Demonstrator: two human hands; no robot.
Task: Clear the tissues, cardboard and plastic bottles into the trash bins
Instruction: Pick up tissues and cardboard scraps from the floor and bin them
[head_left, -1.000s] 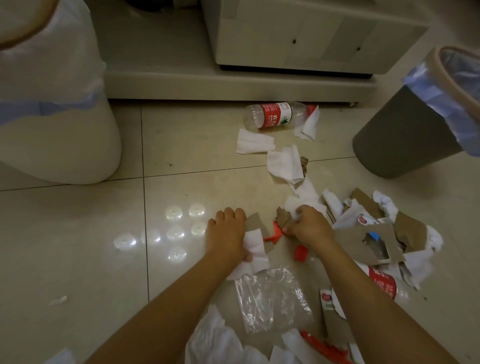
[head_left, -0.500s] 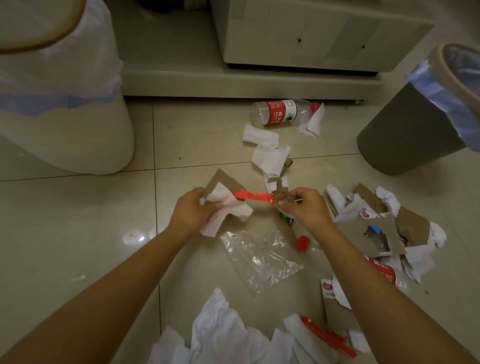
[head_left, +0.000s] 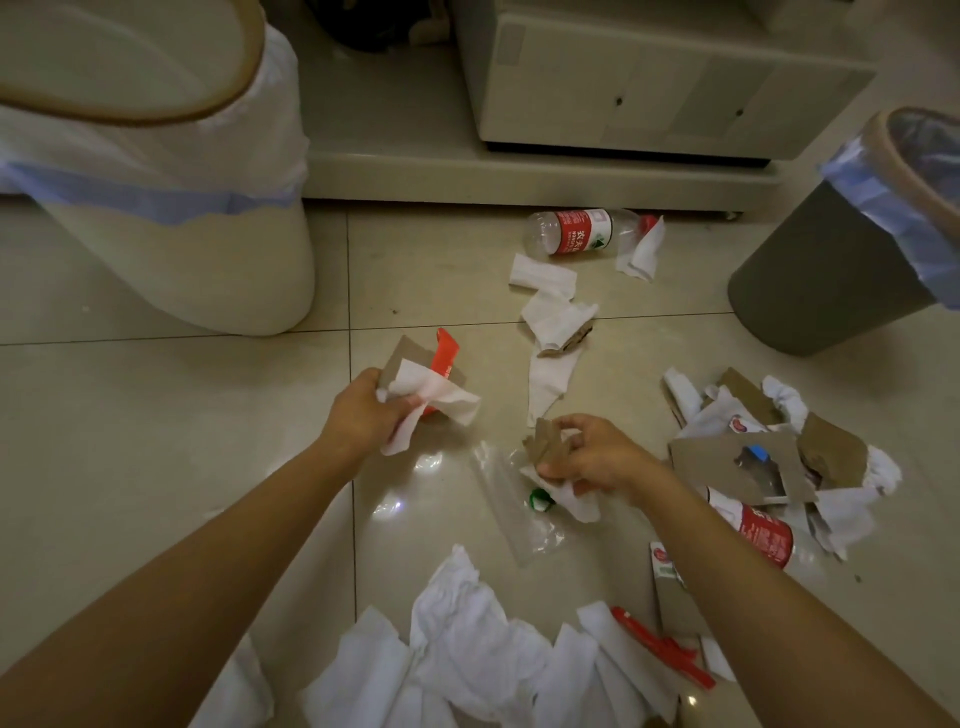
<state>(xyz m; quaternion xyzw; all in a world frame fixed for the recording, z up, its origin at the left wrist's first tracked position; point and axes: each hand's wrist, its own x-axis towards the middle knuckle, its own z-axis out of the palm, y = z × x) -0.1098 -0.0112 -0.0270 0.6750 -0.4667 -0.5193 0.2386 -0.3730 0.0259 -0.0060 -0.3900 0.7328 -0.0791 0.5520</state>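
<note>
Likely office or copy room; pale tiled floor (head_left: 156, 441); two lined bins (head_left: 208, 270); beige copier-like cabinet (head_left: 623, 78).

Floor (head_left: 156, 441): pale glossy tiles with thin dark grout lines, ceiling lights mirrored near the middle.
Cabinet (head_left: 649, 88): cream-coloured, panelled front, at the far edge of the floor, right of centre.
Plinth (head_left: 415, 176): low cream step under the cabinet, running along the floor's far edge.

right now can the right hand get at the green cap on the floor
Probably not cleanly: the right hand already grips cardboard and tissue, though the green cap lies uncovered just below its fingers.
</note>
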